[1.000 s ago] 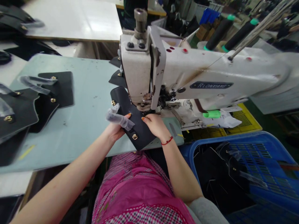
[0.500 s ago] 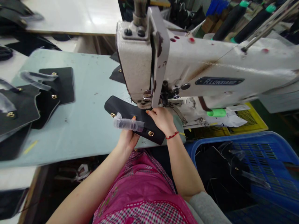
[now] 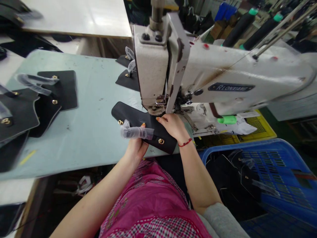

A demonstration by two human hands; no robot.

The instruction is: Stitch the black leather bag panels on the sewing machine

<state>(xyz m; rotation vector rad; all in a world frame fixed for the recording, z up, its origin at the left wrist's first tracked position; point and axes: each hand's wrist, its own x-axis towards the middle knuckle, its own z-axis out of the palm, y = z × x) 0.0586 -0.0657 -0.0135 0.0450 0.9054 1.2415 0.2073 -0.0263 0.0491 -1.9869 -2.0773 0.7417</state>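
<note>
A black leather bag panel (image 3: 133, 114) with gold fittings lies on the pale green table, its far edge under the head of the sewing machine (image 3: 153, 76). A plastic-wrapped handle (image 3: 137, 132) is attached to its near side. My left hand (image 3: 137, 145) grips the panel's near edge by the handle, thumb on top and the other fingers hidden beneath. With fingers pressed together, my right hand (image 3: 173, 125) pinches the panel's far right edge close below the machine's presser area. The needle itself is hidden.
More black panels (image 3: 61, 91) with wrapped handles lie at the table's left, and others (image 3: 126, 79) behind the machine head. A blue basket (image 3: 284, 145) holding black pieces stands at the lower right, beside a yellow crate (image 3: 266, 127). Thread cones (image 3: 240, 28) stand behind.
The view has shifted slightly, so the machine head appears further right. Both hands keep their hold on the panel, which has barely moved.
</note>
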